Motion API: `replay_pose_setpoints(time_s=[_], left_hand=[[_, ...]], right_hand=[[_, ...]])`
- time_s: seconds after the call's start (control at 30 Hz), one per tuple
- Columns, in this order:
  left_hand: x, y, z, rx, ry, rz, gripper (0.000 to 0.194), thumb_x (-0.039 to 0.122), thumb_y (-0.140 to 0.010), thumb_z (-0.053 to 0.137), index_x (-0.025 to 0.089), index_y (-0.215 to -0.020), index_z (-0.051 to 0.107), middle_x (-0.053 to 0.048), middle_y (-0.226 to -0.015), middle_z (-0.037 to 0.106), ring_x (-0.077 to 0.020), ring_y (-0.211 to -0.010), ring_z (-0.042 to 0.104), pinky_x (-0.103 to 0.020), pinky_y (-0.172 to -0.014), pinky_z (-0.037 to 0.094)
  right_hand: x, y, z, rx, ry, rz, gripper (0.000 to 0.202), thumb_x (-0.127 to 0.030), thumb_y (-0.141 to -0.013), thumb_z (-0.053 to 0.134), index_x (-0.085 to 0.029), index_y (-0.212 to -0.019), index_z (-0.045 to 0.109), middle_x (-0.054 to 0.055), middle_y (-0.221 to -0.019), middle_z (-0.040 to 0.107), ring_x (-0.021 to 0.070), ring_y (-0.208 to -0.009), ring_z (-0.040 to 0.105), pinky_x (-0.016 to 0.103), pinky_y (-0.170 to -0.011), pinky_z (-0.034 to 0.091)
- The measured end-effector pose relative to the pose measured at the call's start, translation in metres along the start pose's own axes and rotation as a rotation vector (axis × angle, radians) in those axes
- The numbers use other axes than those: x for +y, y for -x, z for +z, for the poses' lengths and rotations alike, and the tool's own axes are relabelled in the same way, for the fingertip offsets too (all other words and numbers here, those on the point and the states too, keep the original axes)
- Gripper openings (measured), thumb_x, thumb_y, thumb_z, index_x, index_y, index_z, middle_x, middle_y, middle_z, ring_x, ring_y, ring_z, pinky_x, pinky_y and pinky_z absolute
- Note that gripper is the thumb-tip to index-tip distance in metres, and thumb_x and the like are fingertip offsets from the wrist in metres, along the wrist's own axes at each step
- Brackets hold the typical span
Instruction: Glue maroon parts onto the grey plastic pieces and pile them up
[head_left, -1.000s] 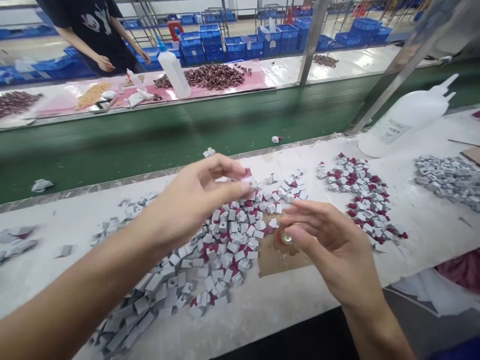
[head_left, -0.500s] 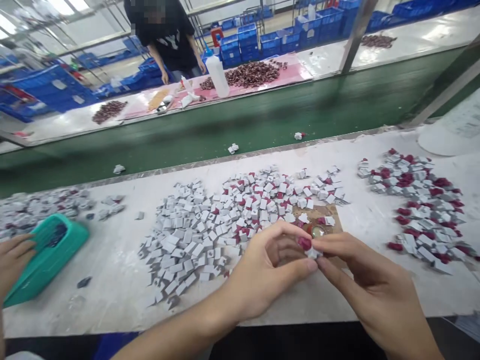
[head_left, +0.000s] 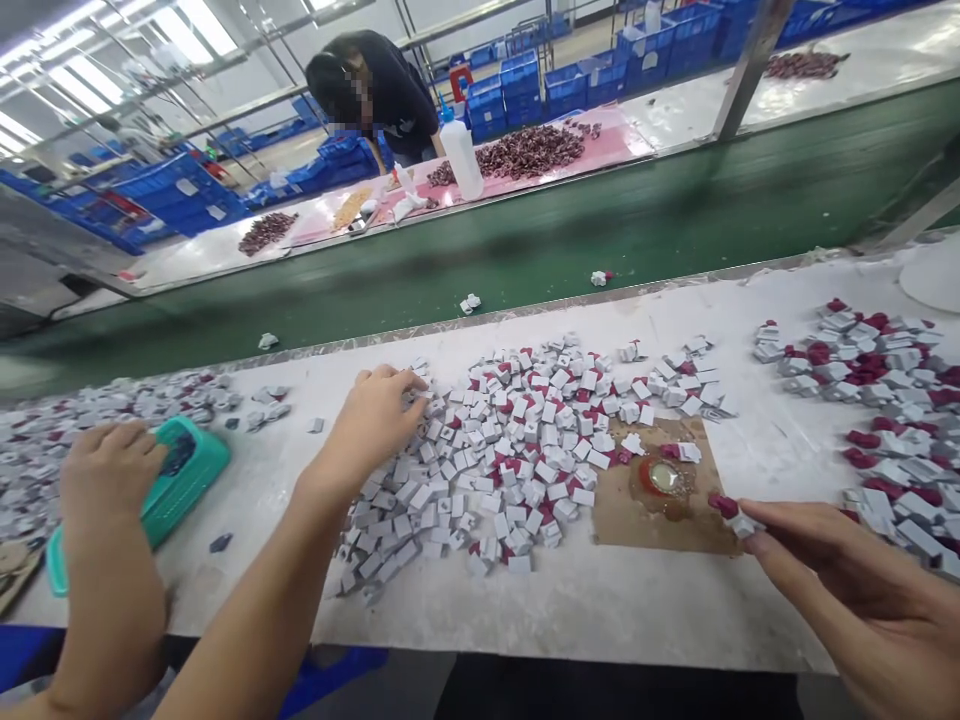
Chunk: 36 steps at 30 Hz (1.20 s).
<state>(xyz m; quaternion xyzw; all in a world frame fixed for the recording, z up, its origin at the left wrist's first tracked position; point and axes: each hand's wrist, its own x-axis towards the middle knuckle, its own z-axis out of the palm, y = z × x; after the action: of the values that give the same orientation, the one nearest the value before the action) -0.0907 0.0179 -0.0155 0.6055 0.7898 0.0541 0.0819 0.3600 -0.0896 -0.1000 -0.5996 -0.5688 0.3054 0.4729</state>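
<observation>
Between the thumb and fingertips of my right hand (head_left: 847, 580) is a small grey-white plastic piece with a dark red part (head_left: 726, 505), held above the table at the right edge of a brown cardboard sheet (head_left: 622, 515). My left hand (head_left: 382, 415) reaches over the upper left of a pile of grey-white pieces (head_left: 525, 430). Its thumb and index finger are bent with a gap between them, and the tips touch the pile. On the cardboard sits a small round dish of clear liquid (head_left: 663, 477), with a grey and red piece (head_left: 681, 452) just behind it.
Several grey and red pieces (head_left: 870, 360) are heaped at the right. To my left, another person's hand (head_left: 112, 460) is at a green tray (head_left: 199, 470). Beyond the table runs a green belt (head_left: 360, 300) with a few pieces on it. A person (head_left: 405, 95) bends over the far table.
My hands have parted. The left moved left to the pile; the right moved right, keeping the grey and red piece. The far person has bent down, and the neighbour's hand reaches further over the tray.
</observation>
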Motion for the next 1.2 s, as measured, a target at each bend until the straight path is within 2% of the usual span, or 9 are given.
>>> replay_pose_setpoints(time_s=[0.27,0.37,0.47,0.57,0.67,0.8,0.93,1.07,1.2], left_hand=[[-0.012,-0.015,-0.007,-0.030,0.184,0.081,0.024,0.050,-0.080,0.081,0.028,-0.081,0.071,-0.018,-0.104,0.080,-0.0454,-0.115,0.066,-0.057,-0.102,0.057],[0.007,-0.001,-0.010,-0.022,0.331,0.105,0.036,0.061,-0.093,0.078,0.028,-0.105,0.073,-0.014,-0.106,0.081,-0.0378,-0.106,0.073,-0.051,-0.096,0.060],[0.037,0.029,-0.007,-0.149,0.702,0.094,0.046,0.067,-0.102,0.075,0.028,-0.128,0.075,-0.007,-0.095,0.079,-0.0280,-0.091,0.076,-0.040,-0.085,0.063],[0.067,0.061,0.004,-0.364,1.158,-0.017,0.040,0.062,-0.102,0.084,0.029,-0.124,0.082,-0.006,-0.086,0.076,-0.0217,-0.082,0.073,-0.032,-0.075,0.062],[0.088,0.083,0.017,-0.504,1.349,-0.095,0.033,0.056,-0.102,0.087,0.029,-0.122,0.085,-0.006,-0.086,0.078,-0.0181,-0.077,0.072,-0.027,-0.070,0.061],[0.101,0.101,0.032,-0.547,1.209,0.031,0.033,0.056,-0.105,0.083,0.032,-0.126,0.086,-0.004,-0.081,0.078,-0.0185,-0.075,0.073,-0.028,-0.070,0.061],[0.111,0.129,0.047,-0.350,0.832,0.353,0.018,0.034,-0.109,0.076,0.033,-0.124,0.085,-0.002,-0.089,0.075,-0.0189,-0.076,0.074,-0.028,-0.071,0.062],[0.118,0.164,0.074,-0.393,0.667,0.602,0.036,0.019,-0.115,0.054,0.031,-0.142,0.075,-0.008,-0.117,0.078,-0.0220,-0.093,0.083,-0.032,-0.082,0.069],[0.116,0.185,0.099,-0.370,0.625,0.710,0.055,0.007,-0.112,0.044,0.030,-0.158,0.063,-0.016,-0.144,0.075,-0.0303,-0.122,0.084,-0.040,-0.096,0.072]], right_hand=[[-0.014,-0.005,0.006,-0.029,-0.007,0.040,0.017,-0.047,-0.097,0.090,-0.035,-0.109,0.093,0.003,-0.108,0.091,0.0270,-0.090,0.089,0.029,-0.081,0.077],[-0.020,-0.006,0.006,0.009,-0.025,0.078,0.017,-0.046,-0.097,0.089,-0.034,-0.108,0.093,0.003,-0.109,0.091,0.0255,-0.092,0.088,0.028,-0.082,0.076],[-0.027,-0.007,0.010,0.004,-0.067,0.091,0.014,-0.041,-0.099,0.089,-0.034,-0.111,0.093,0.002,-0.109,0.091,0.0226,-0.092,0.087,0.025,-0.082,0.074],[-0.032,-0.009,0.017,-0.017,-0.106,0.094,0.014,-0.036,-0.102,0.088,-0.034,-0.115,0.093,0.002,-0.112,0.090,0.0220,-0.095,0.086,0.026,-0.083,0.073],[-0.035,-0.010,0.023,-0.042,-0.128,0.079,0.015,-0.032,-0.104,0.086,-0.034,-0.117,0.092,0.003,-0.112,0.090,0.0231,-0.099,0.085,0.029,-0.083,0.073],[-0.039,-0.012,0.026,-0.056,-0.094,0.040,0.016,-0.027,-0.107,0.081,-0.032,-0.117,0.091,0.003,-0.108,0.088,0.0230,-0.100,0.083,0.033,-0.086,0.070],[-0.041,-0.011,0.028,-0.066,-0.060,0.018,0.018,-0.024,-0.109,0.078,-0.032,-0.119,0.090,0.002,-0.108,0.086,0.0223,-0.099,0.081,0.035,-0.087,0.068],[-0.044,-0.012,0.031,-0.075,-0.021,-0.030,0.023,-0.020,-0.109,0.075,-0.032,-0.123,0.089,0.002,-0.109,0.086,0.0210,-0.098,0.081,0.035,-0.087,0.067],[-0.046,-0.016,0.034,-0.081,0.028,-0.094,0.029,-0.015,-0.109,0.073,-0.033,-0.124,0.090,0.002,-0.107,0.086,0.0193,-0.096,0.082,0.033,-0.086,0.067]])
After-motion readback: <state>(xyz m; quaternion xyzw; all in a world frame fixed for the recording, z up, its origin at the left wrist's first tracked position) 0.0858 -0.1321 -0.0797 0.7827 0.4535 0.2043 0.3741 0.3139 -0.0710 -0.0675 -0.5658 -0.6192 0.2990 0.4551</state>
